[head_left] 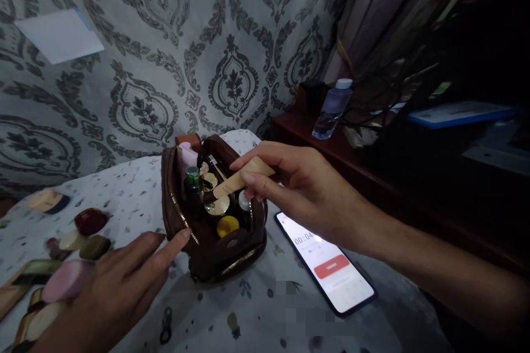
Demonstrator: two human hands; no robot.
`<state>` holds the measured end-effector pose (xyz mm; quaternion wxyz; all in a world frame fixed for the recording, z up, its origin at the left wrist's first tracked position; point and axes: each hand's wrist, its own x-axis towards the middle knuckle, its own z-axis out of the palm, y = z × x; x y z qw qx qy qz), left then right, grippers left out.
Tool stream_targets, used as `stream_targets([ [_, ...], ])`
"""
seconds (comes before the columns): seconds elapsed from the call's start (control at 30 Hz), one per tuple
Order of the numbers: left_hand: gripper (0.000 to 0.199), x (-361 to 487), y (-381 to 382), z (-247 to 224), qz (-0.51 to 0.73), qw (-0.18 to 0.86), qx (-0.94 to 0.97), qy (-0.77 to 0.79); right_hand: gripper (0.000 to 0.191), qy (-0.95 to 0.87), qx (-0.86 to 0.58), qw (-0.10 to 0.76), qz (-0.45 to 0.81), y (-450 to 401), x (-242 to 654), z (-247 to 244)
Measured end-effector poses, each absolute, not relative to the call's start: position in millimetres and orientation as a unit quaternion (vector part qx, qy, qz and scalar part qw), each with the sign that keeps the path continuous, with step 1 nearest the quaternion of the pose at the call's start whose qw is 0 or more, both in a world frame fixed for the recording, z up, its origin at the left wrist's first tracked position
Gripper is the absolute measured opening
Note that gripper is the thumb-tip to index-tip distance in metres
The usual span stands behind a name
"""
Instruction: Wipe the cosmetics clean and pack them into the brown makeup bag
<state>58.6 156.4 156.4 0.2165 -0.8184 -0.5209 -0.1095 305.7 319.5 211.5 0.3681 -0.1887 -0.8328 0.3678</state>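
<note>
Left hand (124, 276), its grip open, stretches across the lower left of the frame beside a pink jar (68, 281), index fingertip at the zipper (181, 215) of an open brown bag (171, 193). At center, the right hand's (306, 193) grip is closed on a tan tube (238, 179), held tilted over the bag, where a green-capped bottle (192, 185), a pink item (188, 157) and a yellow lid (228, 226) sit. Just right of the bag, a lit phone (327, 270) lies on patterned cloth (232, 303), while a clear bottle (332, 107) stands on the desk (298, 131) beyond.
</note>
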Motion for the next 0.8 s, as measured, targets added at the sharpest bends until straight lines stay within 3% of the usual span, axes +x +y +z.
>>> stream_targets([
  [0.33,0.049,64.3,158.1,157.5,-0.122,0.228,-0.814,-0.520,0.020,-0.863,-0.132,0.322,0.367,330.6,255.2,224.5],
  [0.8,0.049,72.9,160.2,162.1,-0.134,0.248,-0.805,-0.522,0.010,-0.892,-0.263,0.218,0.296,345.1,185.0,231.9],
])
